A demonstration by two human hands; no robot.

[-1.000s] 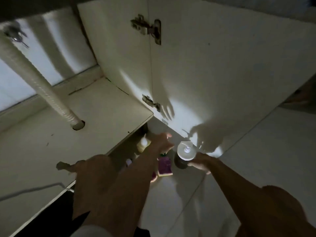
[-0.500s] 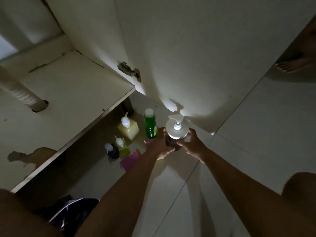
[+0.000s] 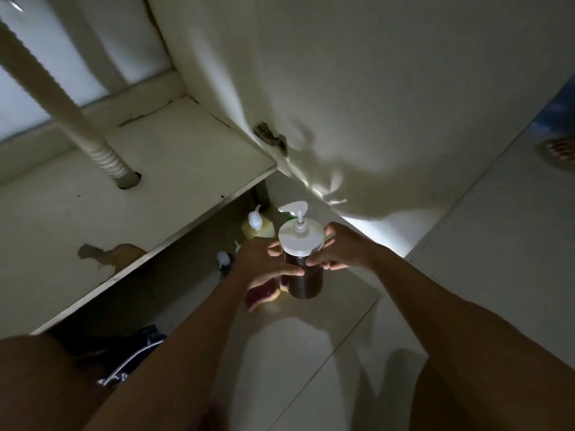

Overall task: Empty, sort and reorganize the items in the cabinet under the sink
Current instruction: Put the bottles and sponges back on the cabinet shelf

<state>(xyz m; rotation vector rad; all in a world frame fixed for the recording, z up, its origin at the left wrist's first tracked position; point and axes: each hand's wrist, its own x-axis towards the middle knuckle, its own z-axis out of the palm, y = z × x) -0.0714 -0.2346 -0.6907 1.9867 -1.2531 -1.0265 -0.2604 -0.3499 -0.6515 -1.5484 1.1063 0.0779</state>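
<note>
Dim pale tiles form the floor (image 3: pixel 311 353) in front of the open cabinet. Its cabinet base (image 3: pixel 155 188) lies well to the left of the hands, with a ribbed drain hose (image 3: pixel 77 119) passing down through it. Just left of and beyond the left hand (image 3: pixel 261 262), a yellow bottle (image 3: pixel 258 227) and a small white-capped bottle (image 3: pixel 224 259) stand on the floor, and a purple pack (image 3: pixel 261 293) shows beneath that wrist. The left hand curls its fingers round the dark body of the pump bottle (image 3: pixel 303 275) from the left. The right hand (image 3: pixel 345 248) wraps it from the right, just under the wide white lid, so the bottle sits squarely between the two, equally near both. Its long axis is upright, leaning slightly toward the camera, and the pump spout points left, away from the right hand. Whether its bottom rests on the tiles or hangs just above them I cannot tell. The cabinet door (image 3: pixel 373 104) rises beyond the hands, and far to their right a foot (image 3: pixel 560 150) stands. Any next move probably turns on keeping that axis vertical.
</note>
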